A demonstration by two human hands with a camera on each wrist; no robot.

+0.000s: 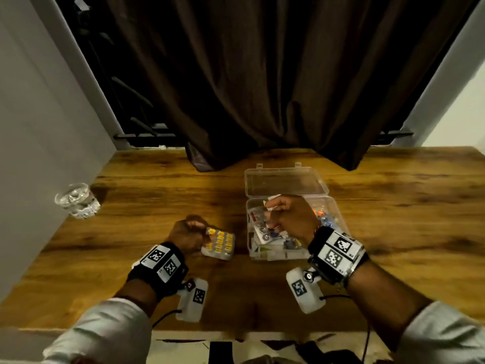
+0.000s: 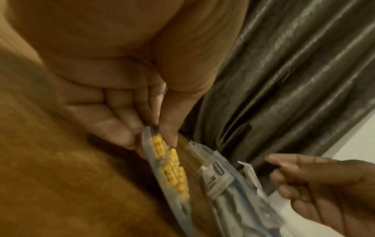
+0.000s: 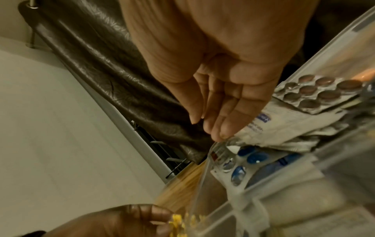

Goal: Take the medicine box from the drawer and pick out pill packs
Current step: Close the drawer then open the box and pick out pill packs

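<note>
The clear medicine box [image 1: 338, 214] stands open on the wooden table [image 1: 157, 185], its lid [image 1: 286, 181] laid back, with several pill packs and sachets inside. My left hand [image 1: 204, 229] pinches a blister pack of yellow pills [image 1: 220, 243] just left of the box; thumb and fingers clamp its top edge [image 2: 160, 128]. My right hand [image 1: 273, 214] hovers over the box with fingers pointing down. Its fingertips [image 3: 219, 134] touch the edge of a blister pack with blue pills [image 3: 239, 163], with nothing held between thumb and fingers. A white sachet [image 3: 280, 126] and a brown-pill pack [image 3: 316, 94] lie behind.
A drinking glass [image 1: 77, 200] stands at the table's left edge by the grey wall. A dark brown curtain [image 1: 262, 88] hangs down onto the table's back edge just behind the box lid. Bare wood lies to the right of the box.
</note>
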